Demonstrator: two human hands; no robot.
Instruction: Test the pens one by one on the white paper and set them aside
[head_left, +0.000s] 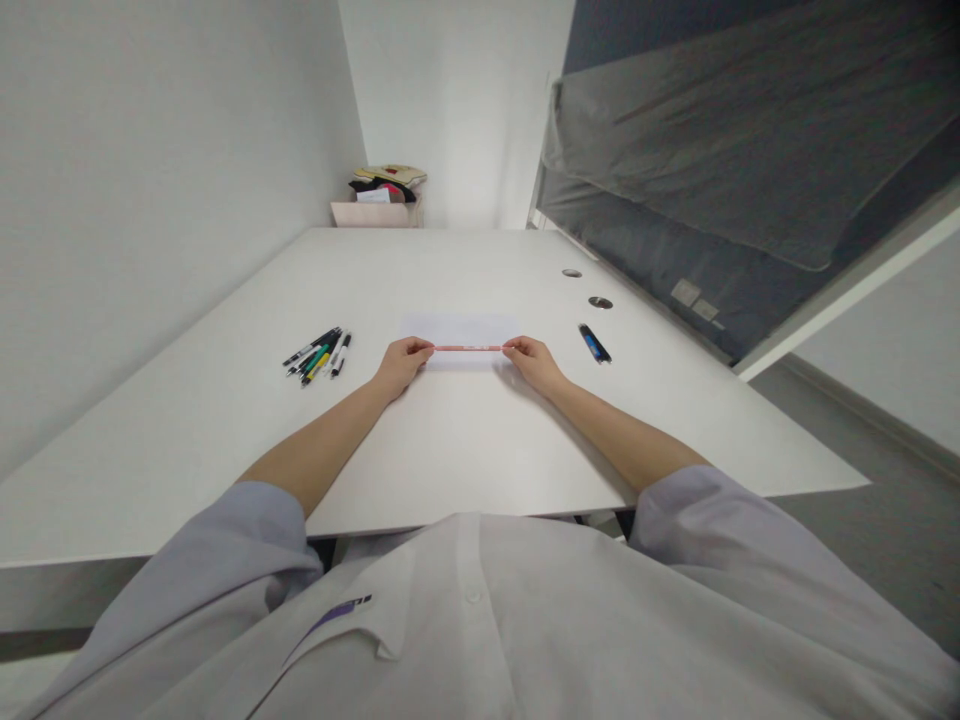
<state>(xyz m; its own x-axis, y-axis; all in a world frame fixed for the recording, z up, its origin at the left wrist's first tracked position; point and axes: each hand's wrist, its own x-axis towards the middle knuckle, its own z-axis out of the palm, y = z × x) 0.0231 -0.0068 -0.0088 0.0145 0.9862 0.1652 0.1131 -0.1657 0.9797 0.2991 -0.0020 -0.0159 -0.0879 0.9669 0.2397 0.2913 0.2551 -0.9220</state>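
A thin red pencil (469, 348) is stretched level between my two hands, with paler marks near its middle. My left hand (403, 366) pinches its left end between thumb and fingers. At the right end, the fingertips of my right hand (534, 362) are closed on it in the same way. Both tips are hidden or hard to make out at the fingers. Beneath it, a white sheet of paper (459, 325) lies on the white table (465, 440).
Several pens (321, 355) lie in a loose pile on the left. A dark phone-like object with a blue patch (595, 343) lies on the right. Two round inserts are set in the table near a dark covered panel (675, 190). A box (375, 214) with cloth items stands at the far end.
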